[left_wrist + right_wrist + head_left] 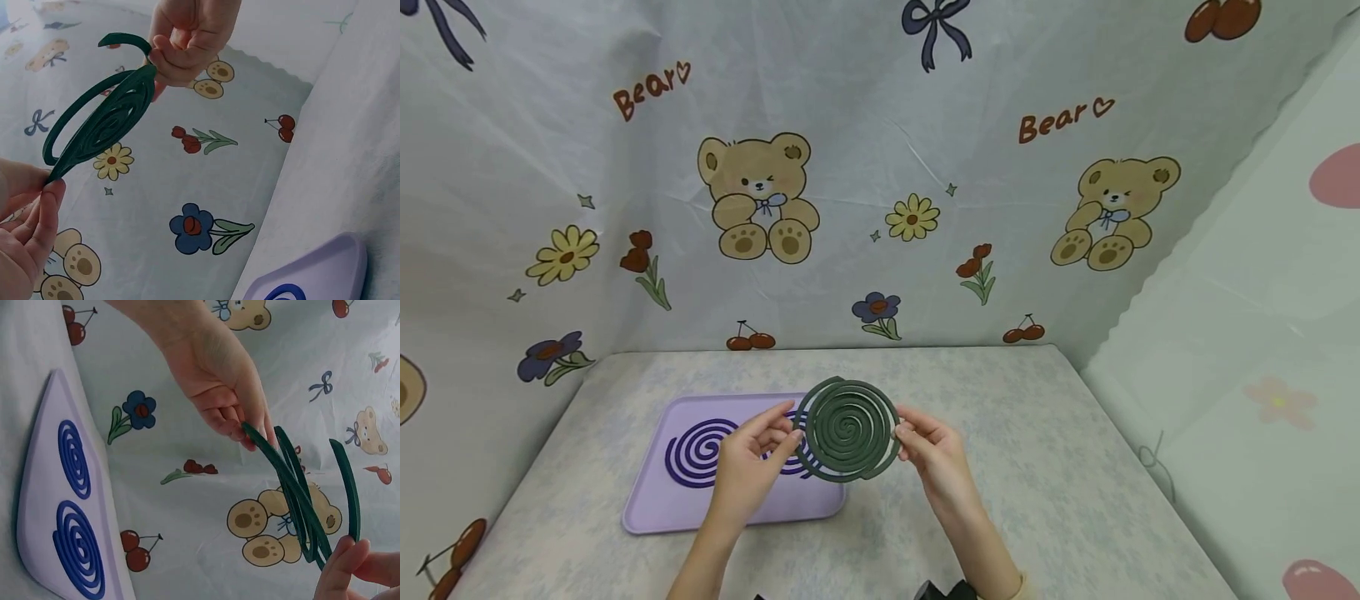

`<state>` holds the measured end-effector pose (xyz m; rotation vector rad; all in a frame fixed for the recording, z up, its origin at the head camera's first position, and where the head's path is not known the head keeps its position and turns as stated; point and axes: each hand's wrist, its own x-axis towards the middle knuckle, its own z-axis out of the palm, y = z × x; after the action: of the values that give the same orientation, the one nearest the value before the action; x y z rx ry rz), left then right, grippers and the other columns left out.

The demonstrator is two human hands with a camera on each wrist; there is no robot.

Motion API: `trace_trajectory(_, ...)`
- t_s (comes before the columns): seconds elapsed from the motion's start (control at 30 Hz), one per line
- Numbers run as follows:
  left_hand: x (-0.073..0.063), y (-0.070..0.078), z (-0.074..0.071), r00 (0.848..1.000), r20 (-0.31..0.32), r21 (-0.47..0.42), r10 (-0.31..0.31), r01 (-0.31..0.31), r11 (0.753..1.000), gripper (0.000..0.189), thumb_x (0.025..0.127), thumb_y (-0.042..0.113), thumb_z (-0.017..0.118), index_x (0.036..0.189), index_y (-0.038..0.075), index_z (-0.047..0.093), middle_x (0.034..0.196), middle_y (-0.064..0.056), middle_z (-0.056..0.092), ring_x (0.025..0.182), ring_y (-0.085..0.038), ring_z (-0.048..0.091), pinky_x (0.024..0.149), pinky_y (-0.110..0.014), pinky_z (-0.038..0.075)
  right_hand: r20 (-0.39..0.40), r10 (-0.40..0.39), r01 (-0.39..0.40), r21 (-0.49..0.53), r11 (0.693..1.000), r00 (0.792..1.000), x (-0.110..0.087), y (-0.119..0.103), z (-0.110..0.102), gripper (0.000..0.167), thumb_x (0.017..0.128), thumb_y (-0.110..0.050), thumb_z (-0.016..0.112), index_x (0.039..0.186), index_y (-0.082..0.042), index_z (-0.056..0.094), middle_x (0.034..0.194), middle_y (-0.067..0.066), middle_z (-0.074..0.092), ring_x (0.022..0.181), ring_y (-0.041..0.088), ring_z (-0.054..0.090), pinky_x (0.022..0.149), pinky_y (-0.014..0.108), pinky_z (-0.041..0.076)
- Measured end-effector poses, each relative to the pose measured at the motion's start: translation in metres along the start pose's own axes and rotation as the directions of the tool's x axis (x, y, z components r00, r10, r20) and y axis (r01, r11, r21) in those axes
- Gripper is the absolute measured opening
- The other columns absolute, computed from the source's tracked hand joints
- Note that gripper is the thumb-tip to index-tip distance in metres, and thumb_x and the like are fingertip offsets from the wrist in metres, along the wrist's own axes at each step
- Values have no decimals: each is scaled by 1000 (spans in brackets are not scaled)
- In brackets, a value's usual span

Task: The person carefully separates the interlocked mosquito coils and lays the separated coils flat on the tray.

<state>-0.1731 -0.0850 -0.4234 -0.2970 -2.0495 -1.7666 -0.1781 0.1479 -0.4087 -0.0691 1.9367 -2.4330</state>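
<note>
A dark green double mosquito coil (847, 427) is held up in the air by both hands, its round face toward the head camera. My left hand (747, 471) pinches its left rim between thumb and fingers. At the opposite rim, my right hand (938, 450) pinches it the same way. Edge-on in the right wrist view, the green coil (297, 494) shows its outer strands spread apart from one another. Two blue-purple spiral coils, one on the left (688, 467) and one on the right (81, 550), lie on a lilac tray (658, 512); the left hand and green coil partly cover them in the head view.
The pale mottled table (1037, 500) carries the tray on its left side. A curtain (850, 125) printed with bears and flowers hangs behind it. A thin cord (1159, 462) lies by the right edge, and a dark object (946, 590) shows at the bottom.
</note>
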Motion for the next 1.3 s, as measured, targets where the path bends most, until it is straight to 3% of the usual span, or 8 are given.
trace_trajectory(0.2, -3, 0, 6, 986, -50, 71, 158, -155, 985, 35, 77, -10, 71, 111, -2, 67, 84, -10, 66, 71, 1, 61, 70, -11, 53, -60, 78, -79, -6, 997, 995, 1, 4, 3, 35, 88, 4, 58, 121, 12, 55, 76, -3, 61, 58, 6, 53, 59, 15, 49)
trace_trajectory(0.57, -1, -2, 6, 975, -32, 79, 218, -215, 973, 34, 77, -10, 71, 110, -3, 68, 85, -11, 66, 72, 1, 60, 71, -10, 52, -17, 90, -91, -59, 994, 996, 2, 1, -2, 37, 88, 0, 61, 123, 11, 55, 77, -2, 59, 60, 6, 56, 59, 16, 51)
trace_trajectory(0.73, 3, -10, 6, 855, 4, 106, 518, -516, 850, 29, 76, -11, 70, 105, -4, 69, 86, -11, 66, 73, -6, 58, 70, -10, 50, 58, 149, -147, -34, 989, 987, 6, -1, -7, 35, 89, 0, 58, 121, 13, 55, 74, -6, 65, 58, 5, 55, 57, 15, 50)
trace_trajectory(0.87, 4, -14, 6, 770, 3, 48, 638, -637, 769, 16, 84, -1, 68, 99, -5, 69, 87, -13, 66, 73, -8, 56, 66, -13, 49, 156, 195, -196, -9, 981, 968, 9, -2, -12, 31, 90, 1, 55, 119, 11, 56, 76, -7, 67, 58, 2, 55, 54, 13, 49)
trace_trajectory(0.97, 3, -13, 6, 799, -16, 2, 601, -601, 799, 19, 80, -7, 69, 99, -6, 69, 86, -14, 66, 74, -6, 59, 69, -12, 50, 207, 201, -208, 15, 978, 957, 9, -4, -15, 27, 90, 2, 54, 117, 8, 58, 77, -6, 67, 58, 2, 56, 54, 12, 49)
trace_trajectory(1.1, -1, -7, 7, 889, -27, -41, 458, -459, 888, 34, 71, -22, 67, 103, -10, 67, 85, -12, 66, 76, -2, 60, 72, -10, 52, 230, 178, -190, 31, 981, 957, 8, -7, -17, 22, 91, 1, 53, 112, -1, 61, 78, -7, 66, 59, 1, 56, 55, 12, 49)
trace_trajectory(1.23, -2, -1, 7, 987, -3, -105, 162, -162, 981, 31, 80, -13, 66, 110, -12, 64, 87, -3, 66, 76, 0, 61, 69, -13, 54, 200, 88, -83, -30, 996, 976, 6, -7, -17, 26, 91, -1, 56, 117, 1, 57, 79, -8, 62, 62, 2, 55, 58, 15, 50)
trace_trajectory(1.3, -1, 1, 7, 999, 29, -147, -36, 40, 988, 30, 84, -5, 66, 114, -11, 63, 87, 3, 65, 76, 0, 62, 68, -16, 56, 181, -6, 26, -109, 994, 983, 5, -6, -16, 30, 91, -3, 58, 120, 4, 54, 81, -5, 59, 64, 4, 55, 59, 17, 51)
